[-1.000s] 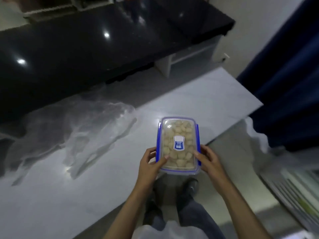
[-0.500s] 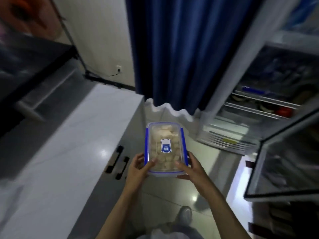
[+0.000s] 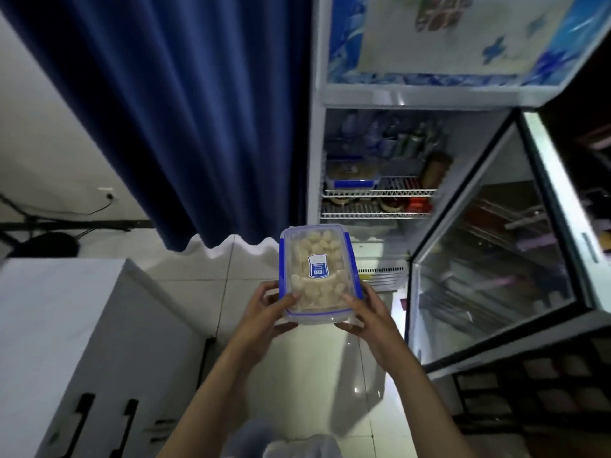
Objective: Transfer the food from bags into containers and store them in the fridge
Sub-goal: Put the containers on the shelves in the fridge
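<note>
Dim, blue-tinged light fills the room. The brightest patch is the fridge interior, its wire shelves catching cool light. Small glare spots sit on the glossy floor tiles, and the glass door carries murky reflections. Wide-angle distortion bends the curtain and cabinet at the edges. Fine detail is soft and smeared throughout.

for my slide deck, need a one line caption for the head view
Both hands, left and right, carry a lidded clear plastic container of pale food toward the open fridge.
</note>
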Demonstrator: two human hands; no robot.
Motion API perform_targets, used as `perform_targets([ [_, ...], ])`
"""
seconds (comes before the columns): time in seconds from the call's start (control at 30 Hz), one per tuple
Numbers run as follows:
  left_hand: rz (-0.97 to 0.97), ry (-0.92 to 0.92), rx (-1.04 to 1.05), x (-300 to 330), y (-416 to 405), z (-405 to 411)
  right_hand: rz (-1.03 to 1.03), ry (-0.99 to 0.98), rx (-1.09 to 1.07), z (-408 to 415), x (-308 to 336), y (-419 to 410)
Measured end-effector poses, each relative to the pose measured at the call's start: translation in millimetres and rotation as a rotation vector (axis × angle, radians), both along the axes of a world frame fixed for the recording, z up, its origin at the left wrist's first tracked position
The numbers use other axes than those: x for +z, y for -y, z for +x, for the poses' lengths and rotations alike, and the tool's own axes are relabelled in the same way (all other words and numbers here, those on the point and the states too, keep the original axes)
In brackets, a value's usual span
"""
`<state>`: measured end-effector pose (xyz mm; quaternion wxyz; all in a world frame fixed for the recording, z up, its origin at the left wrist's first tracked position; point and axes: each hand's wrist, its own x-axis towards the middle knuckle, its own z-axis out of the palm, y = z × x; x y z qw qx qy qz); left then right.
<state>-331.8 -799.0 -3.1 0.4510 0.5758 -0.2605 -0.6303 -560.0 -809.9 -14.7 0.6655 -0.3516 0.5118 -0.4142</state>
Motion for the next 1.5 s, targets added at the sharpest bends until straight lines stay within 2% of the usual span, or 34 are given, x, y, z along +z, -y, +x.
perform_targets([
  [0.23, 0.021, -0.027, -0.111, -25, 89, -40, 0.071, -0.072, -0.096, -28, -15, 49],
  [0.5, 0.007, -0.050, -0.205, -45, 222, -92, 0.109, -0.035, -0.410, -42, -14, 157],
  [0.63, -0.051, 0.004, -0.246, -49, 287, -126, 0.147, -0.023, -0.567, -58, -19, 219],
  [0.87, -0.203, 0.188, -0.408, -66, 384, -188, 0.192, -0.036, -0.648, -125, -33, 320],
  [1.03, -0.372, 0.512, -0.537, -87, 445, -223, 0.241, -0.052, -0.622, -175, -65, 400],
  [1.13, -0.397, 0.670, -0.666, -99, 482, -236, 0.329, -0.021, -0.577, -197, -88, 446],
  [1.27, -0.386, 0.782, -0.762, -114, 522, -251, 0.339, -0.022, -0.526, -215, -115, 495],
  [1.4, -0.388, 0.938, -0.864, -121, 542, -262, 0.349, -0.127, -0.413, -225, -144, 519],
  [1.5, -0.455, 1.015, -0.884, -140, 552, -257, 0.320, -0.391, -0.375, -223, -164, 530],
])
